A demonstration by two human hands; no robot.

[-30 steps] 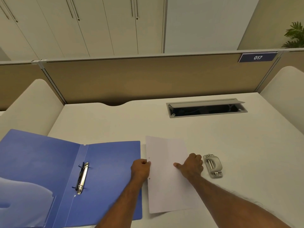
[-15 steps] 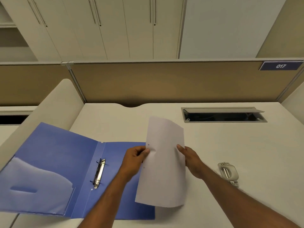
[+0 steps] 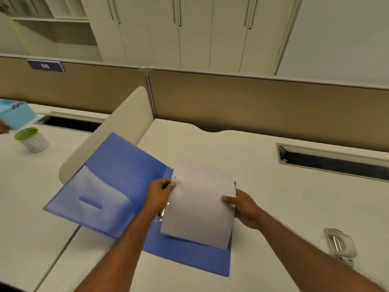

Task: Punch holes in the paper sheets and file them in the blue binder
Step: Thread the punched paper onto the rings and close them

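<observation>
Both hands pinch one sheet over the open binder.

Left hand grips the sheet's punched left edge, just above the binder's metal rings; right hand grips the right edge. Held between them, the sheet bows upward and covers most of the binder's right half. Well to the right, a punch sits on the desk, apart from both hands.
</observation>
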